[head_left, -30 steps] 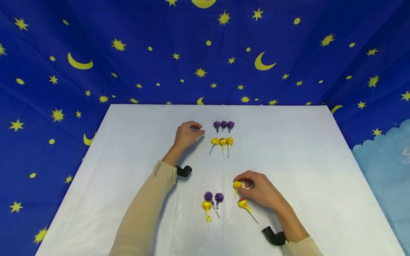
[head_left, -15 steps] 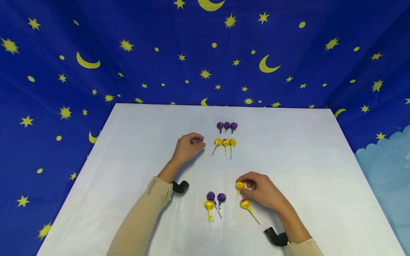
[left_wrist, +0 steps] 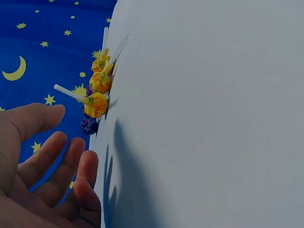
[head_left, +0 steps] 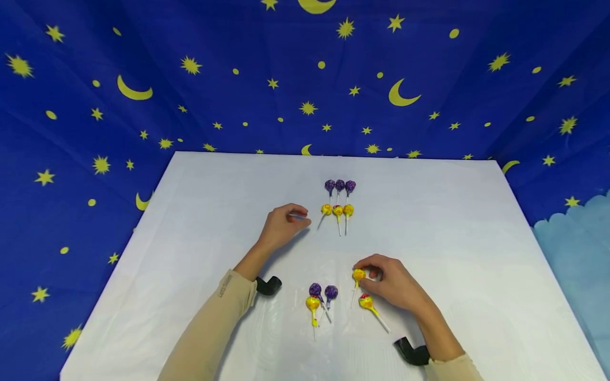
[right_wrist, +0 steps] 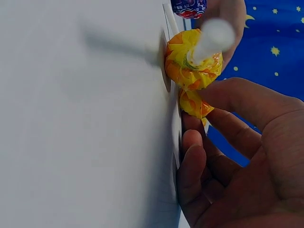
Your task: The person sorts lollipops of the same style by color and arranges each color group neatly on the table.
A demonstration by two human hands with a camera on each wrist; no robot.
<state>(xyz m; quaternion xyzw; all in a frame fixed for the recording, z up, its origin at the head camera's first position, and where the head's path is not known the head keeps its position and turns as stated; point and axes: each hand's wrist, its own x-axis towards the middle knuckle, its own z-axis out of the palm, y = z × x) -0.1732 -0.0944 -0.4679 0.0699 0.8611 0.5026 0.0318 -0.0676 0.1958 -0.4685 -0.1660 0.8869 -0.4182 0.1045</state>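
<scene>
My left hand (head_left: 284, 226) hovers left of the far lollipops, fingers loosely bent and holding nothing; the left wrist view shows the same hand (left_wrist: 52, 166) beside yellow lollipops (left_wrist: 96, 105). Thumb and fingers of my right hand (head_left: 393, 283) pinch the head of a yellow lollipop (head_left: 358, 274), its stick towards the near edge. In the right wrist view this lollipop (right_wrist: 191, 103) is partly hidden behind a nearer yellow one (right_wrist: 183, 61). Just below my right hand lies that other yellow lollipop (head_left: 366, 301), stick slanting right.
Three purple lollipops (head_left: 340, 185) lie in a row at the back, with three yellow ones (head_left: 338, 210) in front of them. Nearer, two purple lollipops (head_left: 331, 292) and a yellow one (head_left: 312, 303) lie with sticks crossing. A starry blue cloth (head_left: 238, 95) hangs behind the white table (head_left: 452, 222).
My left hand has moved nearer the front of the table from beside the far rows. My right hand keeps its pinch on the yellow lollipop, nearly in place. The head view has shifted slightly.
</scene>
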